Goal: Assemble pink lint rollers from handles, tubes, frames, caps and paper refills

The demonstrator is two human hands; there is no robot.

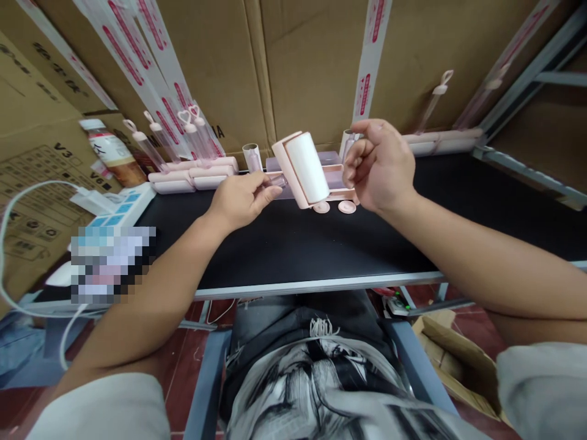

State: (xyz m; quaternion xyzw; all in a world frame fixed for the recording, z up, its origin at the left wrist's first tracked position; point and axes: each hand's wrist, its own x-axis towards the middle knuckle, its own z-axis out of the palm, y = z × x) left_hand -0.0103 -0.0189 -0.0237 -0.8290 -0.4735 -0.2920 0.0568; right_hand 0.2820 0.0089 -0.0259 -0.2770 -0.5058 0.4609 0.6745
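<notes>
My left hand (241, 198) is closed on the short, see-through handle of a lint roller (308, 168). The roller has a pink cover and a white paper roll, and is held tilted above the black tabletop (275, 250). To its right my right hand (383, 165) is raised with fingers loosely curled and apart, touching neither the roller nor, as far as I can see, anything else. Behind the roller lies a pink tray-like part (337, 173), partly hidden. Two round pink caps (347, 207) rest below it on the table.
Assembled lint rollers (213, 171) with long transparent handles stand at the back left, more (452, 142) at the back right. A small upright roll (252, 157) stands behind. A drink bottle (114, 153), power strip (120, 211) and blurred-out phone (110, 263) occupy the left side. Cardboard walls the back.
</notes>
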